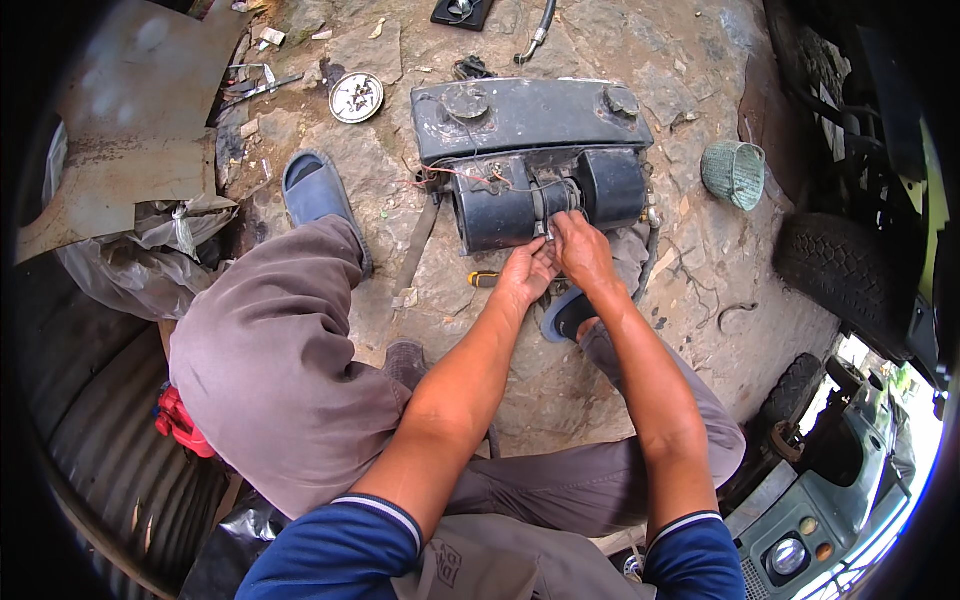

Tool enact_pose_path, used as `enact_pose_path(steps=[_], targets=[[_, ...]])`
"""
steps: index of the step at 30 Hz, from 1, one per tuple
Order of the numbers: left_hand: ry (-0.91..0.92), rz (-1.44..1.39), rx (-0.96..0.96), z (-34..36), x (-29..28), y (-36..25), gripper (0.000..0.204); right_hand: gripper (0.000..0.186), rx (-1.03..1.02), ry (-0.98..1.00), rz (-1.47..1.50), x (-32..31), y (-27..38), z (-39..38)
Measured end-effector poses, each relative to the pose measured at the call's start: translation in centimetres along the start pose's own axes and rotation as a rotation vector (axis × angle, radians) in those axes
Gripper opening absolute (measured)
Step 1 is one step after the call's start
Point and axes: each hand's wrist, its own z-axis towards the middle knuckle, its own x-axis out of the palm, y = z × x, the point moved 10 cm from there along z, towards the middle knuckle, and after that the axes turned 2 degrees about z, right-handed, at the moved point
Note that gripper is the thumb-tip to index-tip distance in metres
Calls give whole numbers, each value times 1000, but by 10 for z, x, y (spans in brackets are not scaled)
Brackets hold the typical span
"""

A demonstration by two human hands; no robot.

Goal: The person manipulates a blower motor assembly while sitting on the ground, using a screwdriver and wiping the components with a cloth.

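A black car blower unit (530,120) lies on the stone floor in front of me, with two rounded fan housings on its near side. Between these housings sits a small motor (555,195). Thin red wires (500,180) run loosely over the unit. At the motor's near end, my right hand (583,250) is closed, fingertips pressed together. Right beside it, my left hand (530,272) is closed too, its fingers touching the same spot from below. What the fingertips hold is too small and covered to make out. A yellow-and-black tool handle (484,280) lies just left of my left hand.
A round dish of small screws (356,97) stands at the far left. A green woven basket (733,174) is at the right, near a tyre (840,275). Black hoses (540,35) lie beyond the unit. Sheet metal (130,120) and plastic lie to the left.
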Motion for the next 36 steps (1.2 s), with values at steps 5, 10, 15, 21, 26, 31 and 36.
enact_pose_path(steps=[5, 10, 15, 21, 26, 31, 36], targets=[[15, 31, 11, 0, 2, -1, 19, 11, -5, -13, -20, 5, -3, 0], [-13, 26, 21, 0, -1, -1, 18, 12, -9, 9, -8, 0, 3, -1], [-36, 34, 23, -2, -1, -2, 18, 12, -4, -10, 7, 2, -4, 4], [-21, 46, 25, -6, 5, -3, 19, 12, 26, 6, 37, 1, -5, 4], [-28, 48, 27, -4, 0, -4, 19, 10, -5, -7, 25, 3, -3, 1], [-21, 82, 27, -5, 4, -4, 18, 7, -35, -25, -89, 8, -2, -2], [-19, 82, 20, -2, 0, -3, 19, 12, -70, -28, -65, 5, 3, -4]])
